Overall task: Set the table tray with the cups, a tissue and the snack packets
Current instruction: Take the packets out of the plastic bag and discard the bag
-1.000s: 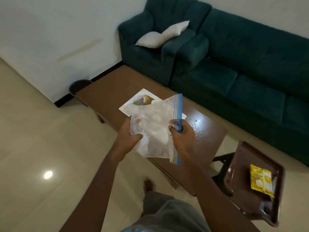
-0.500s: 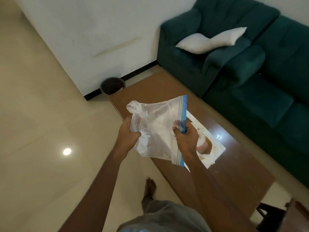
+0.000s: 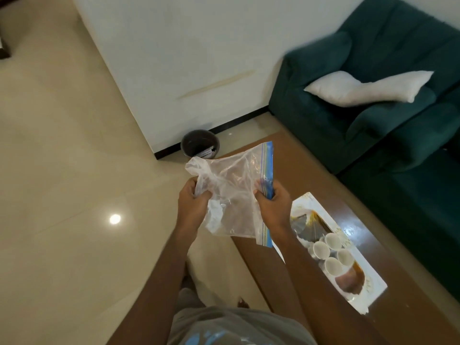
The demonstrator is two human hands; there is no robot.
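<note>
Head view: a clear zip bag (image 3: pixel 234 195) is held above the floor beside the brown table (image 3: pixel 293 158), pinched shut by the left hand (image 3: pixel 193 204) and right hand (image 3: pixel 272 202), while four white cups (image 3: pixel 331 252) are seen on the white tray (image 3: pixel 373 290).

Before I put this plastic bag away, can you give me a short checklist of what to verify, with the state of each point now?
1. Both hands hold the plastic bag: left hand on crumpled end, right hand on zip edge: ok.
2. Bag is empty: cannot tell.
3. Cups on the tray: ok, four visible.
4. Tissue on tray: cannot tell.
5. Snack packets on tray: cannot tell.
6. Bin within view, open top: ok.
</note>
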